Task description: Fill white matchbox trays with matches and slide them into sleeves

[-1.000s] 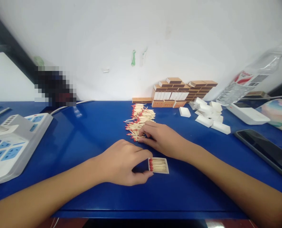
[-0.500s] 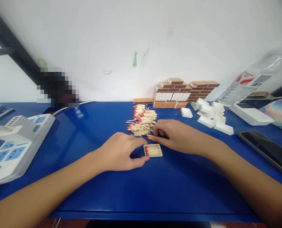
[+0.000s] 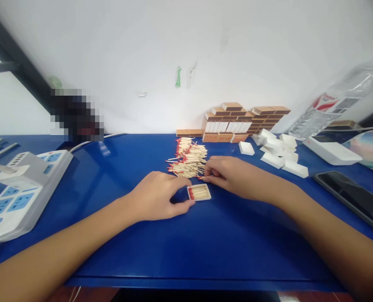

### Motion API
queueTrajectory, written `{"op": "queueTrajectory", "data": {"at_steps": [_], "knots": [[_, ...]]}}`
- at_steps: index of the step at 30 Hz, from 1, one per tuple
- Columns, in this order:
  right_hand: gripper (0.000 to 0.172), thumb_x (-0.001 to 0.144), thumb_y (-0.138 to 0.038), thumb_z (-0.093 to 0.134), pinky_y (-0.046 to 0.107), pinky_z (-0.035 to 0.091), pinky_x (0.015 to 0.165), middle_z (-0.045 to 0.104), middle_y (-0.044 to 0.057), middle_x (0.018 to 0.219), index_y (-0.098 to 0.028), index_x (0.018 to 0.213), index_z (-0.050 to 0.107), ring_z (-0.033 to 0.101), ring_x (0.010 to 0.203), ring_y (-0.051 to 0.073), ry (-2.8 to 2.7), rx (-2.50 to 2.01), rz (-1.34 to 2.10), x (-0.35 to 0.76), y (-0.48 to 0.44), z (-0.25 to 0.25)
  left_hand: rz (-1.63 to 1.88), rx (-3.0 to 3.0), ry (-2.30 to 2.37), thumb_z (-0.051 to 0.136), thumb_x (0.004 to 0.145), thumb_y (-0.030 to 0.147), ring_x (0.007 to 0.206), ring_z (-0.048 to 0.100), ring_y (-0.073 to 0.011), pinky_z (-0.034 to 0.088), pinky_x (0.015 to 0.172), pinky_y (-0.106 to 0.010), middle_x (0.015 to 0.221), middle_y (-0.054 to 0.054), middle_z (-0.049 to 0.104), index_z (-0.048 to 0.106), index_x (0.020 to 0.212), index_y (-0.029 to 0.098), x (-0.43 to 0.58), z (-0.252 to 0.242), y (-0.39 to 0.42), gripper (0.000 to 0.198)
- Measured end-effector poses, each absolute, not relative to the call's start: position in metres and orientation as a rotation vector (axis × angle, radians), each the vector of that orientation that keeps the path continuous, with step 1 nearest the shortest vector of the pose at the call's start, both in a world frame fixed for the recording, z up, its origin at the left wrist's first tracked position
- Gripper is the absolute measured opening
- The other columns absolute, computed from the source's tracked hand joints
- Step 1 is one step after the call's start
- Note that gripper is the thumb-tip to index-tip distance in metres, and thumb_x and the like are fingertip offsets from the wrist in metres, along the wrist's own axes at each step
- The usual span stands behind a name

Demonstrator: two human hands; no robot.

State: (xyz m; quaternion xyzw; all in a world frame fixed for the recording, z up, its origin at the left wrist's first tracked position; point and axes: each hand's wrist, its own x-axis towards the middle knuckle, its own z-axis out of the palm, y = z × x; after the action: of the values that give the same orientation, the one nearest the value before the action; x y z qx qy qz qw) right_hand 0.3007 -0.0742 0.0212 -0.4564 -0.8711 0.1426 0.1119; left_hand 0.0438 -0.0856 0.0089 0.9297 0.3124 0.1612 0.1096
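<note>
My left hand (image 3: pixel 161 195) grips a small white matchbox tray (image 3: pixel 209 195) at its left end, thumb in front and index finger behind. Inside the tray lies a layer of matches (image 3: pixel 199 192), red heads toward the left. Just beyond it, my right hand (image 3: pixel 226 174) is closed in a pinch on a few matches (image 3: pixel 200 178), whose red heads stick out to the left. Those fingers are at the near right edge of a loose pile of matches (image 3: pixel 189 159). How many sit in the pinch is hidden by the fingers.
Stacked matchboxes (image 3: pixel 227 121) stand against the wall, with a flat row (image 3: pixel 189 133) beside them. White trays (image 3: pixel 277 151) lie heaped at right, near a phone (image 3: pixel 353 199), a white box (image 3: pixel 332 151) and a plastic bottle (image 3: pixel 337 100). A power strip (image 3: pixel 26 188) is at left.
My left hand and the tray have shifted slightly away from me and to the left. My right hand has edged slightly the same way, and less of its matches shows past the fingertips.
</note>
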Motion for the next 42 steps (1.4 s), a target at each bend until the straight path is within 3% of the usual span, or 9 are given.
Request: {"op": "queueTrajectory", "data": {"at_steps": [5,12,31,37,42], "knots": [[0.022,0.102,-0.037,0.057,0.030,0.038,0.063,0.065,0.003,0.085,-0.022,0.086,0.062,0.056,0.073,0.017,-2.531,-1.323,0.404,0.307,-0.074,0.024,0.549,2.748,0.963,0.067,0.091,0.041,0.050,0.052,-0.0109,0.034,0.053,-0.024,0.057,0.006,0.058,0.072,0.108,0.020,0.042,0.005,-0.082,0.028],[0.016,0.101,-0.032,0.060,0.028,0.038,0.065,0.067,0.002,0.090,-0.022,0.089,0.062,0.058,0.076,0.016,-2.561,-1.194,0.554,0.290,-0.090,0.030,0.543,2.745,0.982,0.065,0.091,0.041,0.049,0.050,-0.0107,0.031,0.052,-0.024,0.056,0.006,0.055,0.071,0.106,0.020,0.043,0.005,-0.082,0.026],[0.008,0.099,-0.026,0.062,0.027,0.037,0.067,0.065,0.001,0.090,-0.021,0.094,0.066,0.056,0.077,0.014,-2.548,-1.139,0.571,0.286,-0.090,0.024,0.483,2.711,0.944,0.067,0.091,0.040,0.051,0.052,-0.0104,0.034,0.054,-0.024,0.060,0.006,0.057,0.070,0.105,0.019,0.044,0.008,-0.084,0.025],[0.013,0.099,-0.023,0.059,0.027,0.036,0.065,0.064,0.001,0.086,-0.020,0.087,0.064,0.054,0.073,0.014,-2.569,-1.162,0.551,0.288,-0.088,0.028,0.495,2.717,0.950,0.067,0.091,0.042,0.052,0.052,-0.0106,0.035,0.054,-0.024,0.060,0.006,0.059,0.071,0.106,0.019,0.043,0.006,-0.083,0.027],[0.005,0.096,-0.019,0.063,0.027,0.038,0.068,0.066,0.001,0.091,-0.021,0.094,0.067,0.055,0.077,0.014,-2.572,-1.113,0.639,0.286,-0.091,0.029,0.459,2.714,0.950,0.066,0.091,0.041,0.052,0.052,-0.0106,0.034,0.053,-0.024,0.060,0.006,0.058,0.070,0.105,0.020,0.043,0.007,-0.083,0.026]]}}
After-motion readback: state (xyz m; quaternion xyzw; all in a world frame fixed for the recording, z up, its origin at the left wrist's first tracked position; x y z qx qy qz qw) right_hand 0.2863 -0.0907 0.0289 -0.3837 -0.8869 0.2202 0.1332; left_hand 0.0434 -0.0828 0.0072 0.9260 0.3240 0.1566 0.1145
